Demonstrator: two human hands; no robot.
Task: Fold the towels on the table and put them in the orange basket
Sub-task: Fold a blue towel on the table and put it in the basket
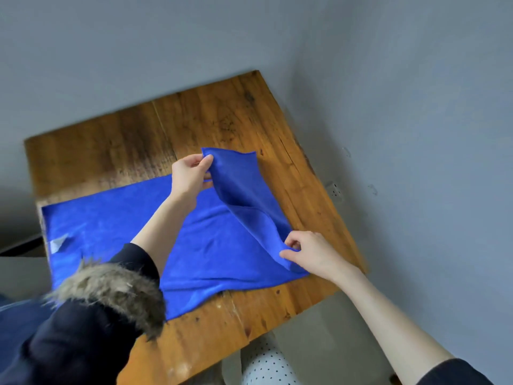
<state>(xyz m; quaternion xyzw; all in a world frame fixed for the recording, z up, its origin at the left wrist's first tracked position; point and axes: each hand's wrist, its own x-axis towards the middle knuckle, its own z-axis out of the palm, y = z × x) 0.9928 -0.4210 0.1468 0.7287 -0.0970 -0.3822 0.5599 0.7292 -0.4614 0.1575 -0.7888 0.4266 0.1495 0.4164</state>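
A bright blue towel (116,237) lies spread across the wooden table (211,118), with a small white label near its left end. My left hand (190,176) pinches the towel's far right corner and holds it lifted off the table. My right hand (308,252) pinches the near right corner, also raised a little. The right end of the towel stands up as a flap between the two hands. No orange basket is in view.
A grey wall runs along the table's far and right sides, with a wall socket (334,190) low on the right. A white perforated object (266,365) sits below the table's near edge. A fur-trimmed dark hood (111,290) covers part of the towel.
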